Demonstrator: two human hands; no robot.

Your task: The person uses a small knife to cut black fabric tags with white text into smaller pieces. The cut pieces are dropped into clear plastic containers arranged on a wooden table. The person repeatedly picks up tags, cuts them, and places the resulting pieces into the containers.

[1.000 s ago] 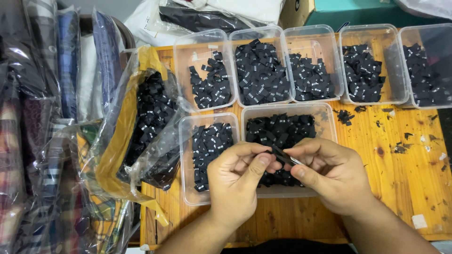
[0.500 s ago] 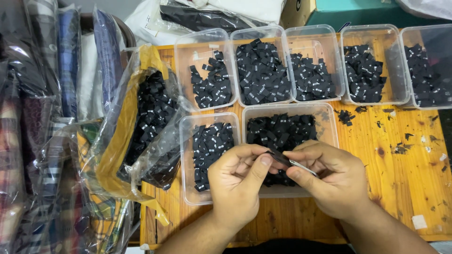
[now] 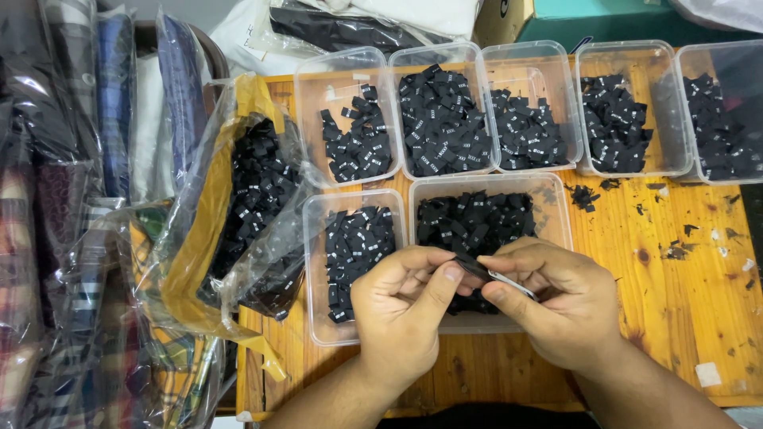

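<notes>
Your left hand [image 3: 401, 306] and right hand [image 3: 560, 306] are both pinched shut on one small black label [image 3: 475, 268], held above the near right tub [image 3: 556, 208]. You appear mid-sort: next, judge its kind, then drop it into a matching tub.

Left hand [image 3: 401, 306] and right hand [image 3: 556, 306] close together, fingertips pinched, forearms angled inward

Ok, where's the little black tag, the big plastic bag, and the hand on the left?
little black tag [image 3: 475, 268], head view, on its dark middle between the hands.
big plastic bag [image 3: 256, 191], head view, on its clear front.
left hand [image 3: 401, 306], head view, on its back.
</notes>
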